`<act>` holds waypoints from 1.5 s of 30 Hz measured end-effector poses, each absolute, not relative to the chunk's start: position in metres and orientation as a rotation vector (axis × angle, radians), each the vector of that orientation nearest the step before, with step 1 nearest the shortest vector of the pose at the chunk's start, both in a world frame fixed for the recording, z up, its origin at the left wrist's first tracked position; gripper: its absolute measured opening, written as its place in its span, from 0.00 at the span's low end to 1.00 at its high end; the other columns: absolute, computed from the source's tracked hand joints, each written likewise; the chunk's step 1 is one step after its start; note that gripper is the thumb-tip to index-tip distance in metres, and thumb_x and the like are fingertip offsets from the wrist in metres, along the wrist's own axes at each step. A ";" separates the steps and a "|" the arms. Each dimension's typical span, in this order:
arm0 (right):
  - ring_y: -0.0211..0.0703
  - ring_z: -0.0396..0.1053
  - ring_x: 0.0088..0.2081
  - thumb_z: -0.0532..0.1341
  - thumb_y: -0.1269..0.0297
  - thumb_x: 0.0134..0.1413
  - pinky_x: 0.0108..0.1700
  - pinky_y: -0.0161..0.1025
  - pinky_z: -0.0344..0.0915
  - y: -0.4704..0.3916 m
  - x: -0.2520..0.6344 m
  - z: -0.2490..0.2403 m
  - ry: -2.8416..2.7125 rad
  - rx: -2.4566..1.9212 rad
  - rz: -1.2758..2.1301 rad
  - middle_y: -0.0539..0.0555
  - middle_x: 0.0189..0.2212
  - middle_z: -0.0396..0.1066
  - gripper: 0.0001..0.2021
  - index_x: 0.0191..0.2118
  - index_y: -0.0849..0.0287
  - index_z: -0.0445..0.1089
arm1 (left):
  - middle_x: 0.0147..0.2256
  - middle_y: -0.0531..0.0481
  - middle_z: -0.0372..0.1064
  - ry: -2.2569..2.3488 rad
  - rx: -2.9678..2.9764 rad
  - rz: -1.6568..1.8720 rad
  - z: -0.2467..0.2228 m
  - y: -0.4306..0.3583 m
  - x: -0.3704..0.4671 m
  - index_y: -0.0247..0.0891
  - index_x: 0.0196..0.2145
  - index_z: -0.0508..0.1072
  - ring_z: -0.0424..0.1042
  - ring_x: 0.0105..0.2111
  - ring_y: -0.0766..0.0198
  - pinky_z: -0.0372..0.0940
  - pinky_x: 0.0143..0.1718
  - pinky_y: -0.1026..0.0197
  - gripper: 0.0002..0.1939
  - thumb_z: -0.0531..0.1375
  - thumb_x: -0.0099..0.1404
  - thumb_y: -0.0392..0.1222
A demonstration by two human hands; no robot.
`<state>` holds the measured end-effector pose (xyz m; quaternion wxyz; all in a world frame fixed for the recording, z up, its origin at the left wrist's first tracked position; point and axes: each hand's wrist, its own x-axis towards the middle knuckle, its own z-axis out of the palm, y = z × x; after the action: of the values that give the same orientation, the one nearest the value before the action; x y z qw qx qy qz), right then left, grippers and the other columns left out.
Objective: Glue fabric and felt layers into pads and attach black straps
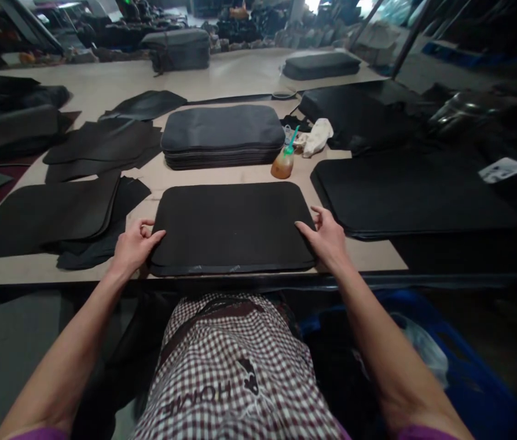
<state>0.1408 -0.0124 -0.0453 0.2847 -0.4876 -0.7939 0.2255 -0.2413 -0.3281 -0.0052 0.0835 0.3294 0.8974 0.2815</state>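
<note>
Head view: black panel (pixel 233 226), rectangular with rounded corners, lies flat on the counter (pixel 371 253) at its near edge, directly in front of the person. A second layer shows along its near side, with small pale marks on it.

Left hand (pixel 137 245): at the panel's left edge. Grip partly closed on the edge, thumb on the upper face, index finger bent beside it. Right hand (pixel 326 237): at the right edge, in much the same pose, thumb on top, index finger slightly raised. Whether fingertips reach underneath cannot be told.

Just behind the panel: a neat stack of dark grey panels (pixel 224 131). Near its right front corner stands a squeeze bottle (pixel 282 165) of amber liquid with a green nozzle; a crumpled whitish cloth (pixel 319 137) lies behind and to the right of it.

Left side: loose dark sheets (pixel 52 214), overlapping, some with rounded corners. Right side: a broad black stack (pixel 414 195), a white printed slip (pixel 506 170) at its far right.

Farther back: a grey bundle (pixel 180 50) on the left, a low grey stack (pixel 321 65) on the right.

Below the counter edge: checked apron (pixel 235 366) lettered "HOME"; a blue crate (pixel 464 366), lower right, with clear plastic inside.
</note>
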 end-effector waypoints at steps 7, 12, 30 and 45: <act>0.48 0.70 0.36 0.67 0.48 0.54 0.42 0.45 0.68 -0.021 0.146 -0.049 -2.115 -1.179 0.567 0.54 0.37 0.72 0.31 0.60 0.58 0.71 | 0.28 0.57 0.68 2.671 0.965 0.861 -0.010 -0.337 -0.243 0.43 0.51 0.73 0.69 0.30 0.61 0.60 0.33 0.63 0.26 0.64 0.62 0.60; 0.48 0.70 0.36 0.67 0.47 0.54 0.41 0.45 0.68 -0.023 0.150 -0.053 -2.107 -1.196 0.575 0.53 0.37 0.73 0.30 0.59 0.57 0.71 | 0.28 0.57 0.69 2.688 0.969 0.845 -0.013 -0.341 -0.242 0.43 0.50 0.73 0.70 0.30 0.61 0.60 0.34 0.63 0.25 0.65 0.62 0.60; 0.47 0.73 0.36 0.68 0.47 0.56 0.43 0.46 0.70 -0.023 0.153 -0.035 -2.013 -1.138 0.862 0.52 0.35 0.75 0.33 0.63 0.57 0.67 | 0.44 0.40 0.76 2.952 1.421 0.039 0.033 -0.329 -0.225 0.40 0.57 0.72 0.75 0.43 0.47 0.62 0.36 0.56 0.25 0.50 0.76 0.58; 0.53 0.74 0.34 0.67 0.47 0.55 0.38 0.49 0.70 -0.074 0.145 -0.025 -1.788 -1.212 0.568 0.55 0.34 0.75 0.19 0.46 0.52 0.67 | 0.63 0.40 0.68 1.200 3.428 0.212 0.080 -0.096 -0.057 0.40 0.70 0.61 0.63 0.65 0.56 0.53 0.68 0.45 0.26 0.48 0.77 0.32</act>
<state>0.1455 -0.0743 -0.0247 0.4384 -0.4877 -0.7196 0.2283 -0.0575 -0.0956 0.0804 -0.2456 0.9134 0.3197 0.0564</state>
